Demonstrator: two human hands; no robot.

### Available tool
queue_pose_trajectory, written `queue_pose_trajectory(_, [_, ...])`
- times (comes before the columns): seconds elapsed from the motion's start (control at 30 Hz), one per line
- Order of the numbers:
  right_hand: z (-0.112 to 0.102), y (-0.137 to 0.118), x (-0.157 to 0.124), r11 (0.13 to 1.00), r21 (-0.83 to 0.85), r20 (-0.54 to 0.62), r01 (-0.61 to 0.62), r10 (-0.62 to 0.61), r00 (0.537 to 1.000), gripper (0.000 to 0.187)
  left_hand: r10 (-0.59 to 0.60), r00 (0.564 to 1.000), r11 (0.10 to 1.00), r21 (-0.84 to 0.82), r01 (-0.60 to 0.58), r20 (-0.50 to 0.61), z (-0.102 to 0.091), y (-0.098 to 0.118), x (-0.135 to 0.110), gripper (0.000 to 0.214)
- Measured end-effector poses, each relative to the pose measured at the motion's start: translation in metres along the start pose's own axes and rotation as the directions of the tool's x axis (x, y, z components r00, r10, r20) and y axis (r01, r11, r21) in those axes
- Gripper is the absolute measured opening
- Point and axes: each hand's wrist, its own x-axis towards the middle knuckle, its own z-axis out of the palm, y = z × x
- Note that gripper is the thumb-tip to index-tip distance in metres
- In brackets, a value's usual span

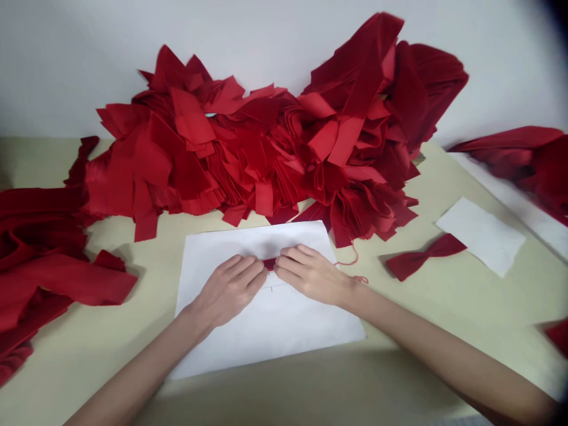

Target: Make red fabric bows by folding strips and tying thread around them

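Both my hands meet over a white sheet of paper (266,337) that has thin ruled lines near its middle. My left hand (233,287) is closed on the left end of a small piece of red fabric (269,264). On its right end, my right hand (308,273) is closed too. Only a short dark red stretch of the fabric shows between the fingers; the rest of it is hidden. A thin red cord (356,255) lies by my right wrist, partly beyond the sheet's edge.
A big heap of red fabric strips (248,148) spreads behind the paper against the wall. More red fabric (39,260) lies at the left. To the right are a red bow (423,256), a small white sheet (483,236) and red cloth (523,160) on a white board.
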Motion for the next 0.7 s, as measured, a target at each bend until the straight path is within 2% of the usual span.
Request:
queue_pose_trajectory(0.1, [-0.004, 0.0, -0.001, 1.0, -0.015, -0.013, 0.025, -0.026, 1.0, 0.026, -0.005, 0.999, 1.0, -0.007, 0.005, 0.042, -0.004, 0.001, 0.002, 0.028])
queue_pose_trajectory(0.27, [-0.008, -0.002, -0.004, 0.999, -0.026, 0.061, 0.02, -0.018, 0.998, 0.026, -0.084, 0.986, 0.996, -0.026, 0.089, 0.147, -0.008, 0.006, 0.008, 0.03])
queue_pose_trajectory(0.4, [-0.008, -0.002, -0.006, 0.997, 0.066, 0.06, -0.046, 0.042, 0.997, 0.023, -0.126, 0.972, 0.986, -0.081, 0.144, 0.201, -0.009, 0.008, 0.015, 0.028])
queue_pose_trajectory(0.53, [-0.008, -0.002, -0.004, 0.983, 0.151, 0.03, -0.109, 0.105, 0.994, 0.022, -0.088, 0.957, 0.991, -0.076, 0.113, 0.277, -0.011, 0.008, 0.022, 0.027])
queue_pose_trajectory(0.7, [-0.011, -0.001, -0.002, 0.967, 0.208, 0.033, -0.146, 0.142, 0.989, 0.022, -0.16, 0.96, 0.986, 0.001, 0.165, 0.228, -0.012, 0.014, 0.026, 0.025])
